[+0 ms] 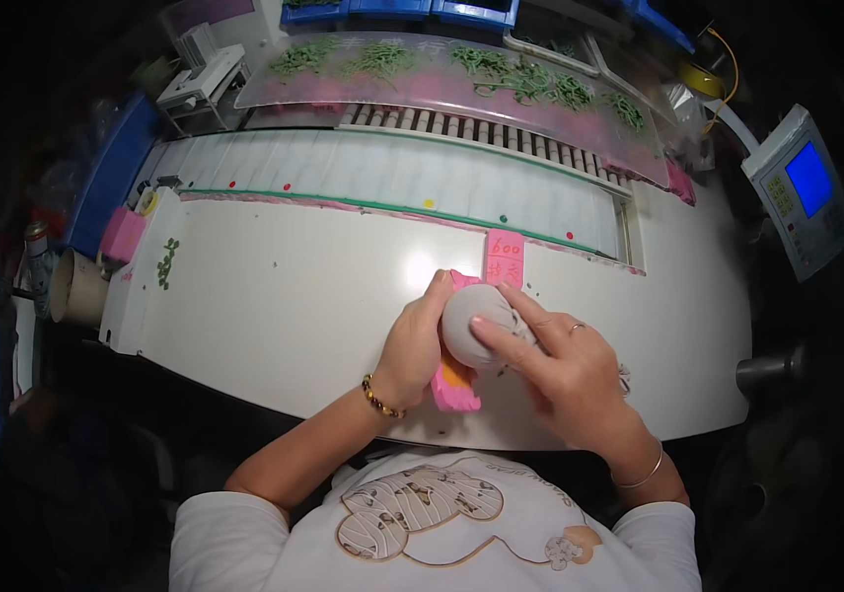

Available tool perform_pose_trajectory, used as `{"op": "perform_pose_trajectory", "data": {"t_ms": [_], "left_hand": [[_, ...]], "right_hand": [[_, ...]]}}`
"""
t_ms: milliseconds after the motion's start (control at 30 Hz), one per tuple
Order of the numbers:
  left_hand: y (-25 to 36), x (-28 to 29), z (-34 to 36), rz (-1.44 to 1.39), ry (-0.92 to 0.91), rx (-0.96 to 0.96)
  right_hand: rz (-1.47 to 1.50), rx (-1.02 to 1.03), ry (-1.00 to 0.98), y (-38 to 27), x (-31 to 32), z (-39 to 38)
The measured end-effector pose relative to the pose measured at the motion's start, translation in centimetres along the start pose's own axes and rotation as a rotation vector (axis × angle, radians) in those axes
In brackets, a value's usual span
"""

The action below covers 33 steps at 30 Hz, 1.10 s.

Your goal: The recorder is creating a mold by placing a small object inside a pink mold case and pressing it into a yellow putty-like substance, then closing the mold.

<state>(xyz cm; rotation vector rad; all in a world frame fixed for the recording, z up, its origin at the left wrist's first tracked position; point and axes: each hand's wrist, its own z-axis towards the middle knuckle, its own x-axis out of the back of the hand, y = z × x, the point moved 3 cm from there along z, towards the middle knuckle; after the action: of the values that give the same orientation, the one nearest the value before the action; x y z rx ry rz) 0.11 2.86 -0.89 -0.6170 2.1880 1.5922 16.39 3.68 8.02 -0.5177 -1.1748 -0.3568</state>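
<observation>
Left hand (410,345) cupped, right hand (572,373) half-curled, together holding round grey bundle (468,331); crumpled pink wrapper (456,397) beside left palm.

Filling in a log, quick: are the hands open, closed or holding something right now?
Left hand: partly closed, holding the pink piece.
Right hand: partly closed, fingers on the grey rounded object.

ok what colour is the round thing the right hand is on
The round thing is pale grey, best seen in the head view.
</observation>
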Motion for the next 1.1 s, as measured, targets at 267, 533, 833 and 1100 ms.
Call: {"op": "perform_pose_trajectory", "data": {"t_ms": [267, 533, 833, 1100], "left_hand": [[2.7, -0.3, -0.8, 0.108, 0.016, -0.181], [3.7, 0.4, -1.4, 0.143, 0.135, -0.410], [6.8, 2.9, -2.6, 0.028, 0.281, -0.724], [3.6, 3.0, -2.8, -0.166, 0.165, -0.310]], "right_hand": [[0.028, 0.030, 0.433, -0.9, 2.1, 1.2], [0.141, -0.020, 0.202, -0.9, 2.1, 0.7], [0.051, 0.074, -0.205, -2.2, -2.5, -2.2], [0.150, 0.044, 0.208, -1.7, 1.9, -0.1]]}}
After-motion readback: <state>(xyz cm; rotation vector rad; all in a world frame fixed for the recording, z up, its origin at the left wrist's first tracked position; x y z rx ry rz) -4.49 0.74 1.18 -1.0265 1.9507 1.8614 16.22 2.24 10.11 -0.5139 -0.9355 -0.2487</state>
